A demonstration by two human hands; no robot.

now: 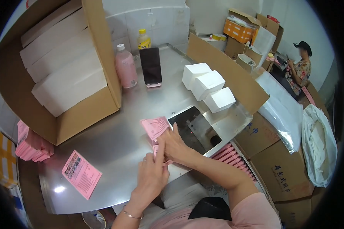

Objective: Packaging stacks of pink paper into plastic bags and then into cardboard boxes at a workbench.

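Observation:
At the middle of the metal table, both my hands are on a pink printed packet [154, 128]. My right hand [174, 147] lies across it with the fingers bent over its near part. My left hand [152, 176] is closed at the packet's near edge, its fingers touching the right hand. What sits inside the packet is hidden under my hands. Another pink printed packet [81, 174] lies flat on the table to the left. Several white folded paper blocks [208, 84] stand in a row at the far right, beyond a dark opening [193, 124] in the tabletop.
An open cardboard box [103, 57] with white paper blocks stands at left, beside stacked pink packets [32, 143]. A pink bottle [126, 68], a yellow-capped bottle [143, 40] and a phone [151, 66] stand behind. Pink packs [233, 160] fill a box at right. A person [302, 72] sits farther off.

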